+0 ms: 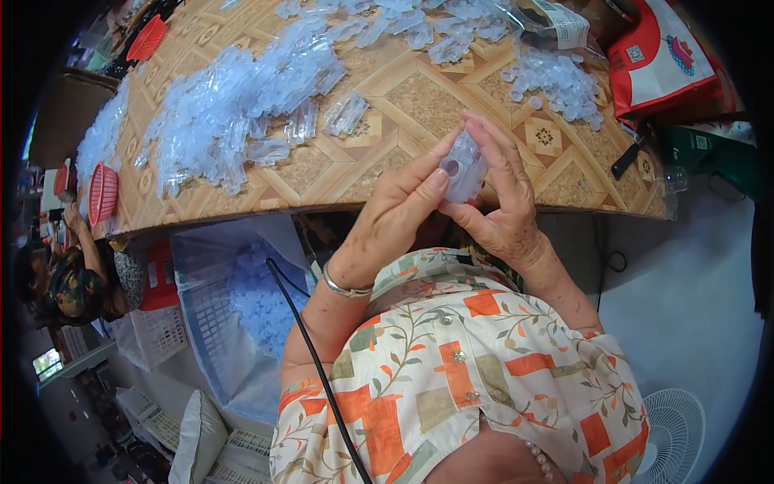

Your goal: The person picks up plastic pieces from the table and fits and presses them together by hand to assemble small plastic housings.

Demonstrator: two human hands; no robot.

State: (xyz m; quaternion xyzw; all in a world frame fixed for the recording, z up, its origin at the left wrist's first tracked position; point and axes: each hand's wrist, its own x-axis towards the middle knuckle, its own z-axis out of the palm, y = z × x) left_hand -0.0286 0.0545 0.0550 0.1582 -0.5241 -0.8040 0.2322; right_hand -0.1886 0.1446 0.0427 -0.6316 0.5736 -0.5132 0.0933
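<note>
Just over the table's near edge, I hold a clear plastic piece with a round opening (463, 179) between both hands. My left hand (403, 198) grips it from the left, its thumb pressed beside the opening. On the other side, my right hand (506, 189) closes round it with fingers pointing up and thumb underneath. A big heap of similar clear plastic pieces (242, 105) lies to the left on the patterned table (411, 105). To the right is a pile of small round translucent caps (556, 85).
Below the table at left stands a lined crate (201, 323) of translucent parts. A red-and-white bag (657, 60) and a black-handled tool (626, 159) lie at right. A red basket (103, 194) sits at the left edge, near another person (81, 274). A fan (673, 431) stands lower right.
</note>
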